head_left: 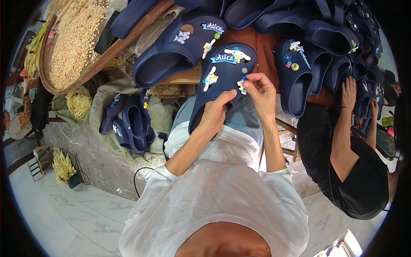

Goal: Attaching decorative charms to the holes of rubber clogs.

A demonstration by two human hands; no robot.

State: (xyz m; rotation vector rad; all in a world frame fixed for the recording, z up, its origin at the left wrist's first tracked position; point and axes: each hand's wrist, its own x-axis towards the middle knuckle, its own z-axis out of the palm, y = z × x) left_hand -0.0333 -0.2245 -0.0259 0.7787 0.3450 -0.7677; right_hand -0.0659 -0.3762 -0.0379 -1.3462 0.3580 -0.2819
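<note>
A dark navy slipper (233, 79) is held upright in front of my lap. My left hand (215, 113) grips it at the foot opening, thumb on the outside and the other fingers hidden inside. Its upper carries a blue banner charm (225, 58), white cartoon figure charms (210, 79) and a small greyish round dot (244, 70). At the slipper's right side, my right hand (262, 94) pinches a small white, blue and yellow charm (242, 87) between thumb and fingers. The charm touches or almost touches the upper; I cannot tell whether it is fixed there.
Another decorated slipper (171, 55) lies just beyond on the left, and one (295, 77) on the right. More slippers pile up at the far right, where a co-worker's hand (349, 94) reaches in. A sack (100, 100) holds slippers; a tray of grains (79, 43) stands far left.
</note>
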